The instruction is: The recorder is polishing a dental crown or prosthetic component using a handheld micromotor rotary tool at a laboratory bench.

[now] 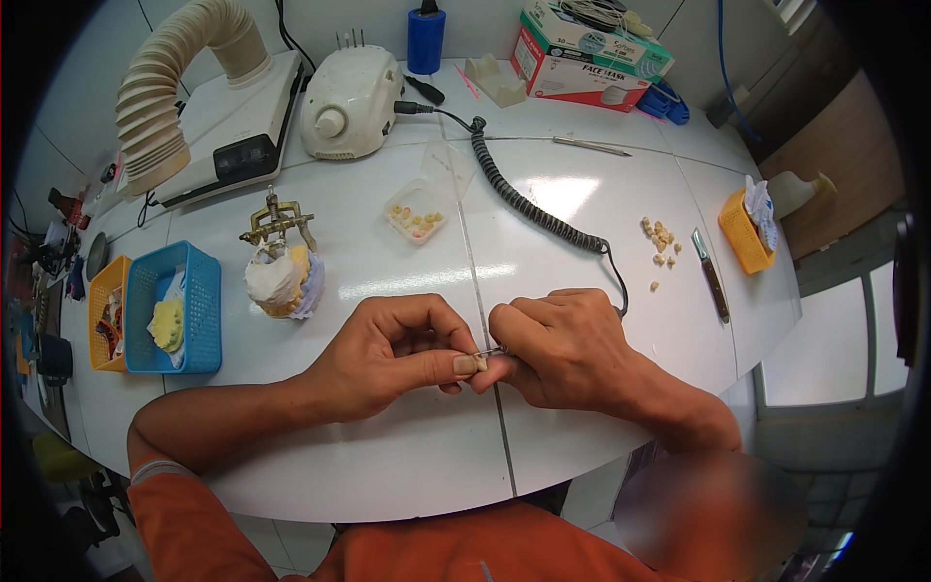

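Note:
Between the thumb and fingers of my left hand (407,351) is a small cream-coloured artificial tooth (480,364). My right hand (572,347) is closed round a rotary handpiece, mostly hidden by the fingers; its thin metal bur (493,351) meets or nearly meets the tooth. Both hands' fingertips come together just above the table. A black coiled cord (524,206) runs to the right hand. Beyond the hands stands a clear plastic box (392,219) holding several teeth. Left of it is a brass articulator (278,223) with a white and lilac cast (281,281).
A cream control unit (339,121) and a box with a ribbed hose (150,107) stand at the back left. Blue (208,339) and yellow (101,354) baskets lie left. Loose teeth (661,238), a knife (716,283) and a yellow basket (742,242) lie right. Mask boxes (572,78) stand behind.

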`<control>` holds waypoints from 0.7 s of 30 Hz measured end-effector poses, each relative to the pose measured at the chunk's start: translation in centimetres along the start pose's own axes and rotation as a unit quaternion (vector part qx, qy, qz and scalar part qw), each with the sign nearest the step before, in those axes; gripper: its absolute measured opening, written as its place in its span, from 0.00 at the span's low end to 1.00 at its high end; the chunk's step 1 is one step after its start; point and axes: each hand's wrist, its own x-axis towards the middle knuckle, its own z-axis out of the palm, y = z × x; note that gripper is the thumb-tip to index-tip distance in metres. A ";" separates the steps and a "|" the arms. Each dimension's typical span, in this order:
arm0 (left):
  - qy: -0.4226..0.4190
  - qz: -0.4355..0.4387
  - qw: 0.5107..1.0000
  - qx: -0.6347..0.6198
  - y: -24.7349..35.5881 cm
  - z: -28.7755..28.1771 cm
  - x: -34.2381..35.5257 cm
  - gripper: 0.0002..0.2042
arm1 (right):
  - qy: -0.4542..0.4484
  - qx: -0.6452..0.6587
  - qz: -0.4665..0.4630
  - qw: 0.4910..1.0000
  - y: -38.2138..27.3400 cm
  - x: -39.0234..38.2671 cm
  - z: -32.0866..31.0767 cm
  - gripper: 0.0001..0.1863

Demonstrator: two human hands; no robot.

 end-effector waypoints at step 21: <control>0.005 0.008 1.000 -0.013 -0.3 0.0 0.0 0.06 | -0.004 -0.005 -0.002 1.000 0.0 0.1 -0.2 0.28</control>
